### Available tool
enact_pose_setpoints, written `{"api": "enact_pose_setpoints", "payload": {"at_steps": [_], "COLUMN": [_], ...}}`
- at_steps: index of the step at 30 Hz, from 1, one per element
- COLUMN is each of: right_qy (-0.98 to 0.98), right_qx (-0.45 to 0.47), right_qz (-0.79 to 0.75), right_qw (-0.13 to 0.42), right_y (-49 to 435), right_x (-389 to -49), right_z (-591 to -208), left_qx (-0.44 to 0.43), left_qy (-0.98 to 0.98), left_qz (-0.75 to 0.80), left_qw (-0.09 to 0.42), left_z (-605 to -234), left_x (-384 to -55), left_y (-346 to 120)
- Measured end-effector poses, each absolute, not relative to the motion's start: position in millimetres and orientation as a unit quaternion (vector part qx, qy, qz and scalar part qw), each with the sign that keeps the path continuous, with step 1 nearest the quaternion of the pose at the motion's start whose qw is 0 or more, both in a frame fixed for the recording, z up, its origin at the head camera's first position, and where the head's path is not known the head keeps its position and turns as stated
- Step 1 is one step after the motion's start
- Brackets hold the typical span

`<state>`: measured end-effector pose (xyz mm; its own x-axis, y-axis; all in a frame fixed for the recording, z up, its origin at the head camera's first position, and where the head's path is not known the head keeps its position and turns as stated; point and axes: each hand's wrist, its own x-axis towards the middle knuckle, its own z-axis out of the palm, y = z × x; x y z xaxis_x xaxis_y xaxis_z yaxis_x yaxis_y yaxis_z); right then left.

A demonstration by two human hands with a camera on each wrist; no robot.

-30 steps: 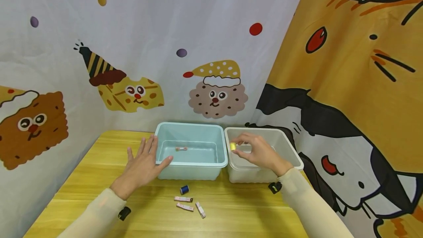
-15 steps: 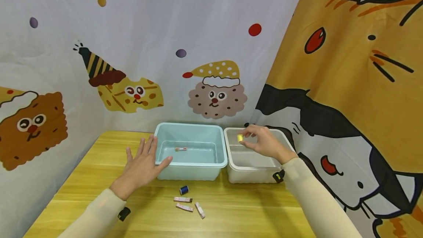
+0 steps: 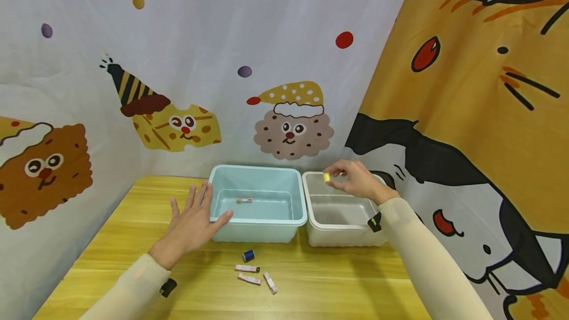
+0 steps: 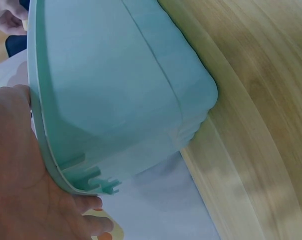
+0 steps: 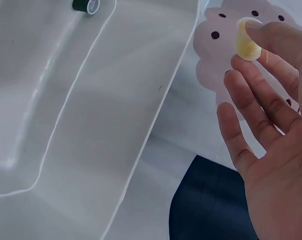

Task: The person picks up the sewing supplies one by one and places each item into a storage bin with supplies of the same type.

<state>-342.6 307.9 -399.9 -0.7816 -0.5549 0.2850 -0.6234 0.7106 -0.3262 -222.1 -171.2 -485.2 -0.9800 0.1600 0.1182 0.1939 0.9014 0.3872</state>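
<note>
While the left hand [image 3: 191, 228] touches the left rim of the blue tub [image 3: 266, 222], fingers spread apart, the right hand [image 3: 357, 180] has its grip clamped, thumb against finger, on a yellow spool [image 3: 327, 178]. Spool is held up near the far rim of the grey tub [image 3: 346, 226], right of the blue tub. Green spool [image 5: 86, 5] inside grey tub. Small pinkish item [image 3: 244, 201] inside blue tub. Worktop [image 3: 320, 285] in front of blue tub: dark blue spool [image 3: 248, 256], three nail clippers [image 3: 247, 268].

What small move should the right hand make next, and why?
Probably lower the small yellow thread spool into the rectangular off-white plastic bin: the right hand pinches it near that bin's far rim, and a dark green thread spool lies inside.
</note>
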Motion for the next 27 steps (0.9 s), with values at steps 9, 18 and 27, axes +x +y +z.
{"api": "enact_pose_setpoints", "payload": {"at_steps": [9,18,27], "right_qy": [-0.931,-0.937,-0.939], "right_qx": [0.301,0.300,0.287], "right_qz": [0.200,0.178,0.188], "right_qw": [0.045,0.009,-0.008], "right_y": [315,318,318], "right_x": [-362,-372,-376], "right_z": [-407,-410,-413], "left_qx": [-0.090,-0.091,-0.088], "left_qy": [-0.974,-0.974,-0.975], "left_qz": [-0.204,-0.201,-0.200], "left_qw": [0.042,0.047,0.044], "left_z": [-487,-487,-487], "left_x": [-221,-222,-223], "left_y": [-170,-170,-171]}}
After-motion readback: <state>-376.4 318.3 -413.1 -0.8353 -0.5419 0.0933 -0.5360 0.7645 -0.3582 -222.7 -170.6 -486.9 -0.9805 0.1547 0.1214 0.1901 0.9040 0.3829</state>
